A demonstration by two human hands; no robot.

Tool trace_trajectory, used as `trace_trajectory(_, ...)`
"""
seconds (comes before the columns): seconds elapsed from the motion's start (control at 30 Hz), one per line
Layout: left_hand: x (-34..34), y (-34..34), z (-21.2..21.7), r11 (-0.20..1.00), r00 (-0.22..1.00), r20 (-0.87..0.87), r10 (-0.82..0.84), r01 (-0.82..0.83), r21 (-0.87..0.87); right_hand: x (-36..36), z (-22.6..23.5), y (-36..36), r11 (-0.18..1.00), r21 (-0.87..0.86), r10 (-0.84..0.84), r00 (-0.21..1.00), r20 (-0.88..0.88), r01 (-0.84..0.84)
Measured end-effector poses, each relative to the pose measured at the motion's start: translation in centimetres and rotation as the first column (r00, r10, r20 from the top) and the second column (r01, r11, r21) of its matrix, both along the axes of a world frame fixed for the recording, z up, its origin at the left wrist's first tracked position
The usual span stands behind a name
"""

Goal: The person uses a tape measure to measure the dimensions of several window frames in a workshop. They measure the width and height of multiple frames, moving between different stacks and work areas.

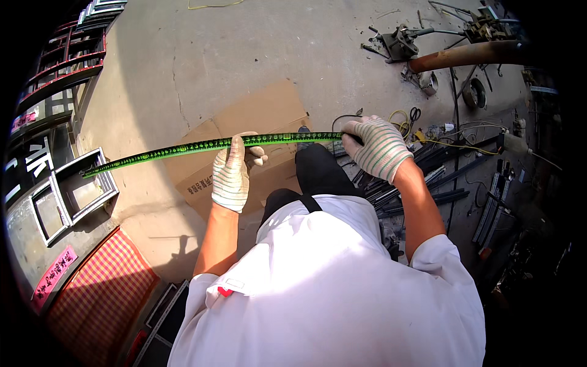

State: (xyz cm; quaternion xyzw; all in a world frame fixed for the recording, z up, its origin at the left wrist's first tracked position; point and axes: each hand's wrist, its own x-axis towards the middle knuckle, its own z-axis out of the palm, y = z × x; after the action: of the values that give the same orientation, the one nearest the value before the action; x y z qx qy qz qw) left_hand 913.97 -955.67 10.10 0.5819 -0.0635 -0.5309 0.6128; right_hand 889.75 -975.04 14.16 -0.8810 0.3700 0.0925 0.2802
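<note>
A long green and black tape measure [165, 151] stretches in a bow across the space before me, its far-left end by a white metal frame [92, 183]. My left hand [230, 180], in a striped knit work glove, is closed on the blade partway along, thumb up and fingers curled. At the blade's right end my right hand [380, 148], gloved the same way, is closed round it. The tape's case cannot be made out, as the right glove covers that end.
Flattened cardboard [257, 113] lies on the concrete floor ahead. Dark metal bars [428, 183] and cables lie at the right, with a rusty pipe [465, 56] and scissors [415, 114] farther off. Red metal frames [61, 64] and a checked cloth [104, 293] are at the left.
</note>
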Motion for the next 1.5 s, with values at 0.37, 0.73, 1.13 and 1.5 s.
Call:
trace_trajectory(0.37,17.6,-24.8,7.7,0.959,0.972,0.076,0.223,-0.205,-0.196,22.2,12.8,-28.6,0.951,-0.201,0.232,0.972,-0.030,-0.233)
trace_trajectory(0.73,40.7,-57.7,6.7,0.963,0.981,0.151,0.125,-0.083,-0.258,42.5,11.9,-57.9,0.945,-0.313,0.115,0.993,0.037,-0.098)
trace_trajectory(1.13,60.3,-93.6,5.0,0.979,0.970,0.181,0.159,-0.132,-0.155,61.6,9.3,-93.4,0.957,-0.276,0.106,0.994,0.039,-0.091)
trace_trajectory(1.5,79.8,-119.4,6.1,0.925,0.914,0.184,0.362,-0.327,-0.196,85.0,12.1,-123.4,0.925,-0.214,0.320,0.947,-0.015,-0.316)
